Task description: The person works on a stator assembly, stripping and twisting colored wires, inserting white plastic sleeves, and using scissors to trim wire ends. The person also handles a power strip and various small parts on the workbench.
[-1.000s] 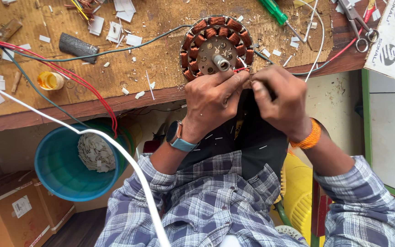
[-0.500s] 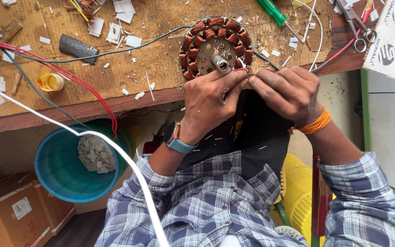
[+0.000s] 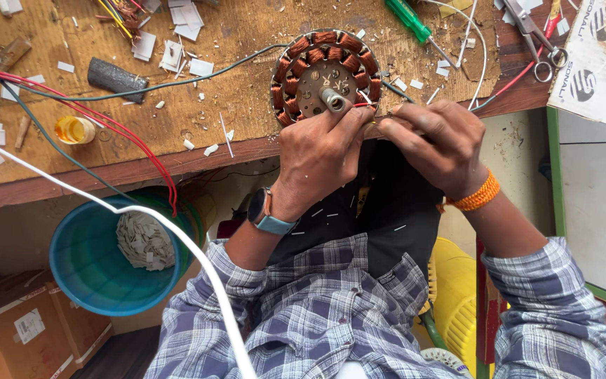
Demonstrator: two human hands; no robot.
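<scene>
We see a round motor stator point(image 3: 325, 76) with copper-wound coils lying flat at the near edge of the wooden bench point(image 3: 198, 105), directly beyond both hands. Our left hand point(image 3: 324, 151) rests against the stator's near rim, its fingers curled together and pinching something thin there (a red wire lead point(image 3: 365, 105), as far as we can tell). Our right hand point(image 3: 436, 144) sits just beside it to the right, fingers bunched and pressed toward the left hand's fingertips, close to the same rim; what exactly it grips is hidden between the fingers. The left wrist carries a smartwatch point(image 3: 266, 213) and the right wrist an orange thread band point(image 3: 477, 198).

On the bench, a green-handled screwdriver point(image 3: 409, 20) lies beyond the stator to the right, with scissors point(image 3: 540, 42) farther right. A black sleeve piece point(image 3: 116, 78) and a small yellow spool point(image 3: 73, 129) lie well apart to the left, among white paper scraps. Red wires point(image 3: 106, 130) and a white cable point(image 3: 142, 210) trail off the bench's left side. Below the bench edge stands a blue bucket point(image 3: 85, 270) holding a heap of paper slips.
</scene>
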